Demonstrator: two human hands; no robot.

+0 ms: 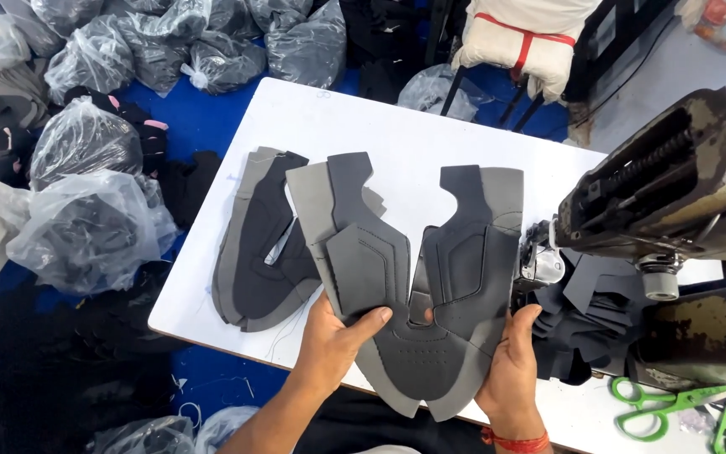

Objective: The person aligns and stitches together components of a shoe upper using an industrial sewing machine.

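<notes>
Both hands, left hand (329,340) and right hand (510,370), grip flat grey-and-black shoe upper (418,277).

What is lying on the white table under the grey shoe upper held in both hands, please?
Under the grey shoe upper, held by the left hand and right hand, only bare white table shows. A stack of similar pieces lies beside it. Whatever lies directly beneath is covered.

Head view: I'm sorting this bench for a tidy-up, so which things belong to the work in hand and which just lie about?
In hand:
- grey shoe upper, held flat by left hand and right hand
- stack of grey uppers beside it
- sewing machine
- dark cut pieces under the machine

Lying about:
- green scissors
- plastic bags on the floor
- white padded chair
</notes>
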